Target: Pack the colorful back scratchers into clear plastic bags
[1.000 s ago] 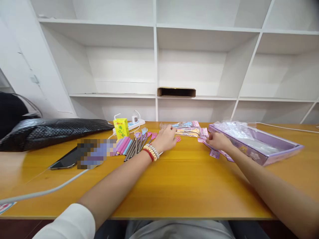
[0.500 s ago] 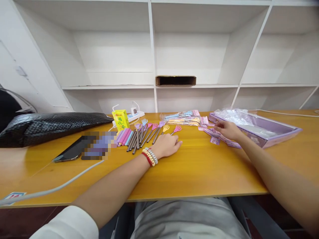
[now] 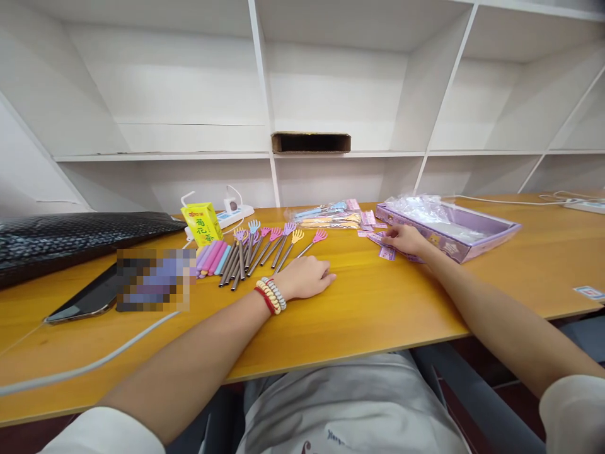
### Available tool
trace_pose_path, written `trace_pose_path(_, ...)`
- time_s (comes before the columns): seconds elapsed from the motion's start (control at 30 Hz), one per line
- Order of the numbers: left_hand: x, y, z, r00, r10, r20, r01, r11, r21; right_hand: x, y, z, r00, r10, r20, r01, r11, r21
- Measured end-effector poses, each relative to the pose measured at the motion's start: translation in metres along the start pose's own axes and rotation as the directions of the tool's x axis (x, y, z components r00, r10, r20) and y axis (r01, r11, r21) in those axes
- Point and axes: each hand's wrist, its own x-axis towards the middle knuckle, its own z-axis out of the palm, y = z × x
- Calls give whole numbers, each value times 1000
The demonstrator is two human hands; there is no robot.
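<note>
My right hand (image 3: pixel 405 239) is at the near left side of a purple open box, its fingers closed on the small purple printed cards (image 3: pixel 377 238) that lie spread there. One loose card (image 3: pixel 387 253) sticks out below the fingertips. My left hand (image 3: pixel 306 277) rests on the table, fingers loosely bent and slightly apart, with nothing visible in it. Just behind it lie several hand-shaped back scratchers (image 3: pixel 274 234) with metal rods and coloured claw heads. A pink-headed scratcher (image 3: pixel 319 236) runs down behind this hand. Coloured handle sleeves (image 3: pixel 211 257) lie to their left.
Bagged scratchers (image 3: pixel 328 217) lie at the back. Clear plastic fills part of the purple box (image 3: pixel 491 243). A yellow drink carton (image 3: pixel 203 224) stands by a power strip (image 3: pixel 235 216). At left are a phone (image 3: pixel 89 291), a black package (image 3: pixel 89 246) and a white cable (image 3: pixel 118 347).
The view has turned to the right, so things sit farther left. My right hand stays at the cards, and my left hand still rests on the table.
</note>
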Motion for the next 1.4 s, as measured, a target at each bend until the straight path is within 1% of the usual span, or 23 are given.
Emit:
trace_pose_path(0.1,1,-2,2,1000,-15,-9,15,1000,20,1,1,-1,999,15,49,-13,1000,-26)
trace_pose_path(0.17,3,-5,4,998,-55,-38,58,996,64,1,2,-1,997,18,71,-16,1000,-27)
trace_pose_path(0.33,7,-17,6,970,-171,-170,198,968,155,1,3,-2,996,12,86,-11,1000,-17)
trace_pose_path(0.47,9,-29,9,944,-187,-273,249,945,212,1,3,-2,996,-7,84,8,1000,-20)
trace_pose_path(0.57,11,-37,13,948,-193,-254,257,934,248,1,2,-2,995,-47,84,51,997,-53)
trace_pose_path(0.7,13,-39,14,948,-244,-205,292,924,248,1,0,0,985,-113,130,124,989,-84)
trace_pose_path(0.87,13,-38,12,935,-311,-171,343,915,214,2,4,1,981,-130,145,133,991,-13)
trace_pose_path(1.0,12,-39,11,921,-342,-189,376,906,195,1,6,4,978,-157,139,153,988,36)
trace_pose_path(1.07,12,-38,10,914,-358,-191,391,901,185,1,4,5,979,-179,100,175,983,47)
trace_pose_path(1.1,12,-38,10,911,-367,-187,399,899,181,1,2,4,980,-191,61,188,981,47)
trace_pose_path(1.17,12,-38,10,903,-392,-177,420,890,174,1,0,-1,977,-207,-60,209,977,31)
trace_pose_path(1.23,12,-38,9,895,-413,-171,439,883,167,2,2,-12,960,-173,-218,176,984,-8)
trace_pose_path(1.27,12,-38,9,891,-421,-169,446,880,163,2,6,-20,946,-123,-299,119,992,-31)
trace_pose_path(1.33,12,-39,10,887,-432,-162,455,877,153,1,19,-37,907,33,-419,-66,996,-63)
trace_pose_path(1.37,12,-39,10,886,-436,-158,458,877,147,0,29,-44,883,121,-453,-176,981,-81)
trace_pose_path(1.4,12,-40,10,884,-441,-157,462,876,140,-1,41,-51,866,217,-450,-288,953,-95)
